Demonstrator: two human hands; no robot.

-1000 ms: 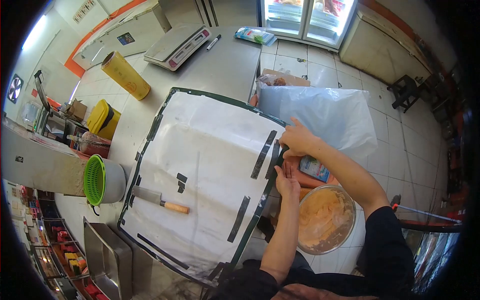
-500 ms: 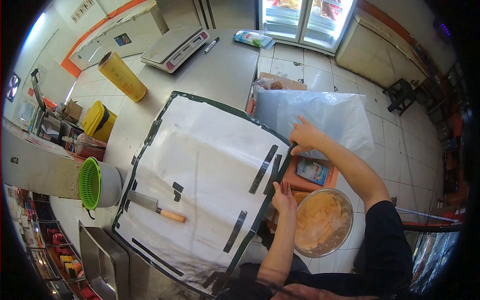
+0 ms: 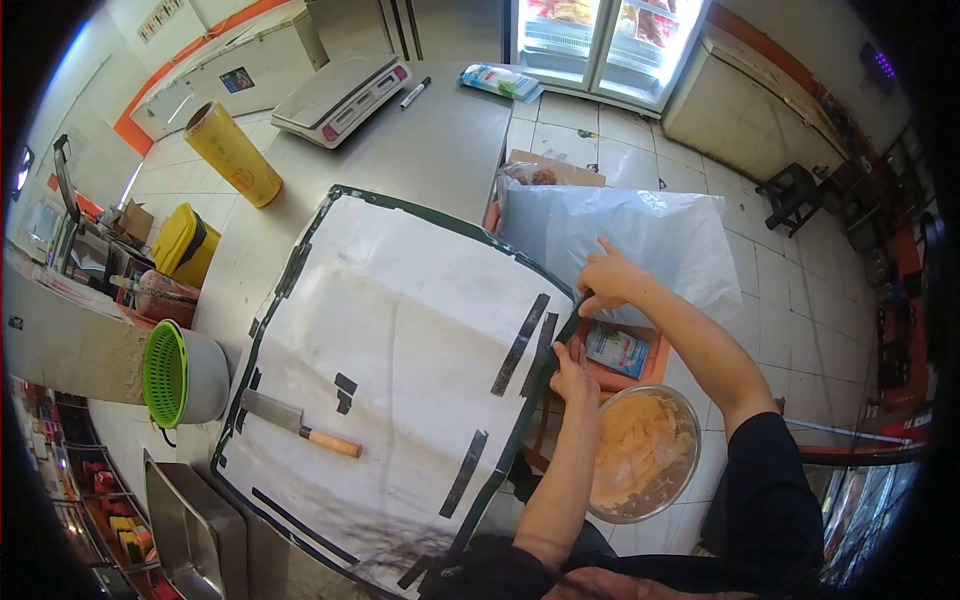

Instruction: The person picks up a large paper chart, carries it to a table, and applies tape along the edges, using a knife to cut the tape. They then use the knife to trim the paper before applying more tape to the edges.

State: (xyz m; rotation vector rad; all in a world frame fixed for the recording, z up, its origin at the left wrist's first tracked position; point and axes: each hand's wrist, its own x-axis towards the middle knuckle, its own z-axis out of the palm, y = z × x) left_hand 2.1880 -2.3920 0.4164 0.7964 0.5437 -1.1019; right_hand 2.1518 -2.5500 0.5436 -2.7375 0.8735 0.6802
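Note:
A white sheet [image 3: 400,290] with a dark taped border covers the near part of the steel table. At its right edge, my right hand [image 3: 612,277] pinches the border between thumb and bent fingers, with the index finger stretched out. Just nearer to me, my left hand [image 3: 573,378] has its fingers closed on the same edge. A cleaver [image 3: 300,425] with a wooden handle lies on the left part of the sheet. Below my right forearm, a metal bowl [image 3: 648,450] holds a pale orange mixture. A blue and white packet [image 3: 617,350] rests in an orange crate [image 3: 652,362].
A clear plastic bag [image 3: 640,225] spreads beyond my right hand. Farther along the table [image 3: 430,150] are a scale [image 3: 345,95], a yellow roll [image 3: 232,155], a marker [image 3: 416,92] and a packet [image 3: 500,82]. A green basket [image 3: 166,373] and steel sink [image 3: 190,520] are left.
My left hand has moved a little up along the sheet's edge, closer to my right hand, and its fingers have curled in. My right hand keeps its place. The view has shifted slightly.

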